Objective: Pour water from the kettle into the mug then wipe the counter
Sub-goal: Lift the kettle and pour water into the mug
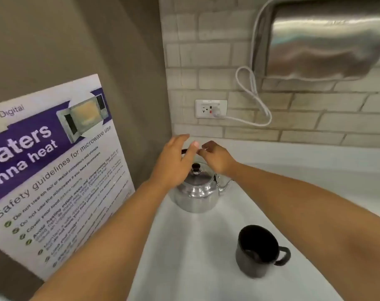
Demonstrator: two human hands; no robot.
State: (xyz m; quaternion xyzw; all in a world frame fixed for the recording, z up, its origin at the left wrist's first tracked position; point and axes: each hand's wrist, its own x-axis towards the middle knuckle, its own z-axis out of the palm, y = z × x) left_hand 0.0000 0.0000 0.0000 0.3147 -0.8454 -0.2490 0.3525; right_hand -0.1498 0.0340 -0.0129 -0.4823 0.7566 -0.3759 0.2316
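Two bare hands hover over a steel kettle (195,192) standing at the back corner of a white table (184,257): the left hand (174,161) spread open, the right hand (215,157) loosely curled, neither visibly gripping anything. A black mug (258,250) stands upright nearer the camera, well apart.

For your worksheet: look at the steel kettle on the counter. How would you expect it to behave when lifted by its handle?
The kettle looks like polished metal, so probably rigid and slippery to hold by its body. Its handle arches over the top, so it may swing when lifted. How much water it holds cannot be seen, so its weight is uncertain. The lid might shift when tilted.
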